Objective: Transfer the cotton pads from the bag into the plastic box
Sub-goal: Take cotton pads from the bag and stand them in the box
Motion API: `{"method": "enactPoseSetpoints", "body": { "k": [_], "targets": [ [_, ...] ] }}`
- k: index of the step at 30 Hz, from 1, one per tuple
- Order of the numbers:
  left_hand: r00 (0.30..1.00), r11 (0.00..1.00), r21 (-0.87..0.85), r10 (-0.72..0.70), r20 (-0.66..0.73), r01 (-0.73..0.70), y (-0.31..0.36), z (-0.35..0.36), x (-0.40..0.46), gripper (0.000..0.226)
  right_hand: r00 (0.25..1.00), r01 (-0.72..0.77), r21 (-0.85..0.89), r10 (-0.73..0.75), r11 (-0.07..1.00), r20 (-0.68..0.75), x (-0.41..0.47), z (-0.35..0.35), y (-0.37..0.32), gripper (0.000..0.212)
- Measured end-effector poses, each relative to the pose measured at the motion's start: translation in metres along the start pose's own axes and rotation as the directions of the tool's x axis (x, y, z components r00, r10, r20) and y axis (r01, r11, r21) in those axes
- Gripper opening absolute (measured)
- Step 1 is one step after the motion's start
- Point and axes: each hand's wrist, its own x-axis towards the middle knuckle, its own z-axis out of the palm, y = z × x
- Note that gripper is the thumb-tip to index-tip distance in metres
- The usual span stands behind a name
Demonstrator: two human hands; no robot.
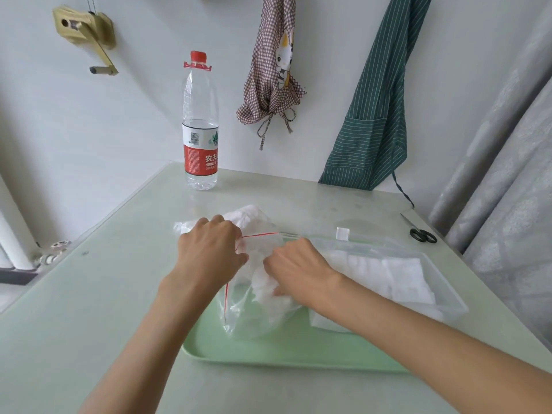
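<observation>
place: home, a domestic utility corner | aprons: checked apron [273, 76] and green striped apron [373, 115] hang on the wall | water bottle [200, 121] and scissors [422, 234] on glass-topped bench [89, 294] | radiator valve [56, 249] at left

Two bare hands, the left hand [210, 246] and the right hand [298, 265]. One clear zip bag [257, 312]. One clear plastic box [448, 297], right. One green tray [268, 351], near. One water bottle [200, 124], far. One pair of scissors [422, 234], far right. Two aprons on the wall: a checked apron [273, 70] and a green striped apron [373, 115]. The cotton pads [397, 276] are too bunched to count.
</observation>
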Motion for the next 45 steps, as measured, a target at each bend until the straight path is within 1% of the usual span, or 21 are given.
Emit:
{"method": "enactPoseSetpoints", "body": {
  "k": [3,7,10,12,15,17,18,20,22,25,28,29,32,35,36,38,39,40,41,43,45],
  "targets": [
    [1.000,1.000,-0.015,0.003,0.017,-0.003,-0.003,-0.001,-0.001,0.033,1.000,-0.027,0.026,0.027,0.999,-0.014,0.005,0.003,-0.001,0.040],
    [1.000,0.999,-0.031,-0.013,0.023,0.014,-0.003,-0.001,0.000,0.033,0.982,-0.077,0.273,0.120,0.959,-0.143,-0.002,0.003,0.011,0.011],
    [0.999,0.998,-0.051,-0.024,0.041,0.026,-0.004,-0.001,0.001,0.032,0.945,-0.121,0.490,0.251,0.863,-0.210,-0.017,0.001,0.017,0.022],
    [0.998,0.996,-0.083,-0.033,0.058,0.038,-0.006,-0.002,0.002,0.034,0.906,-0.126,0.639,0.351,0.759,-0.238,-0.028,0.002,0.023,0.018],
    [0.996,0.990,-0.133,-0.042,0.083,0.053,-0.010,-0.007,0.002,0.039,0.883,-0.092,0.871,0.444,0.483,-0.152,-0.042,0.011,0.036,0.025],
    [0.993,0.982,-0.173,-0.053,0.110,0.072,-0.012,-0.010,0.003,0.044,0.854,-0.076,0.973,0.518,0.216,-0.049,-0.051,0.016,0.040,0.017],
    [0.991,0.980,-0.184,-0.056,0.121,0.078,-0.012,-0.013,0.002,0.047,0.840,-0.069,0.996,0.541,0.062,0.025,-0.055,0.019,0.041,0.008],
    [0.991,0.979,-0.191,-0.050,0.125,0.074,-0.008,-0.022,0.001,0.053,0.848,-0.032,0.972,0.508,-0.233,0.150,-0.065,0.027,0.045,0.009],
    [0.998,0.970,-0.240,-0.038,0.053,0.049,-0.001,-0.034,-0.001,0.052,0.888,0.059,0.884,0.428,-0.465,0.166,-0.073,0.033,0.049,0.010],
    [0.997,0.879,-0.476,-0.019,-0.075,-0.019,0.018,-0.047,-0.007,0.042,0.926,0.136,0.718,0.346,-0.683,0.153,-0.085,0.034,0.059,0.014],
    [0.994,0.584,-0.811,0.094,0.052,-0.013,0.052,-0.051,-0.007,0.043,0.931,0.164,0.623,0.328,-0.765,0.157,-0.096,0.035,0.072,0.017],
    [0.984,0.508,-0.861,0.149,0.099,0.010,0.063,-0.049,-0.007,0.045,0.927,0.175,0.606,0.337,-0.776,0.165,-0.098,0.035,0.076,0.014],
    [0.947,0.430,-0.901,0.264,0.180,0.052,0.092,-0.034,-0.003,0.035,0.912,0.180,0.594,0.360,-0.784,0.198,-0.103,0.041,0.084,0.021],
    [0.958,0.337,-0.936,0.224,0.179,0.096,0.107,-0.017,0.002,0.020,0.856,0.174,0.666,0.446,-0.726,0.262,-0.106,0.050,0.089,0.020],
    [0.969,0.292,-0.950,0.182,0.166,0.108,0.110,-0.012,0.004,0.018,0.802,0.172,0.732,0.525,-0.660,0.285,-0.106,0.052,0.091,0.011],
    [0.986,0.185,-0.974,0.085,0.146,0.128,0.116,-0.005,0.006,0.018,0.597,0.166,0.891,0.762,-0.422,0.250,-0.106,0.057,0.094,0.008],
    [0.988,0.123,-0.982,0.034,0.148,0.142,0.120,-0.002,0.007,0.020,0.479,0.168,0.947,0.862,-0.276,0.166,-0.106,0.058,0.096,0.009],
    [0.988,0.058,-0.986,-0.010,0.157,0.158,0.123,0.000,0.007,0.022,0.405,0.177,0.973,0.912,-0.151,0.068,-0.107,0.056,0.096,0.010],
    [0.984,-0.001,-0.985,-0.038,0.174,0.174,0.127,0.003,0.007,0.025,0.388,0.183,0.981,0.922,-0.060,-0.016,-0.108,0.053,0.095,0.012],
    [0.974,-0.093,-0.972,-0.044,0.220,0.216,0.133,0.008,0.006,0.030,0.429,0.139,0.987,0.893,0.080,-0.133,-0.105,0.047,0.087,0.016],
    [0.967,-0.138,-0.957,0.029,0.253,0.254,0.137,0.014,0.003,0.034,0.453,0.041,0.982,0.873,0.184,-0.182,-0.099,0.043,0.075,0.015]
  ]
}}
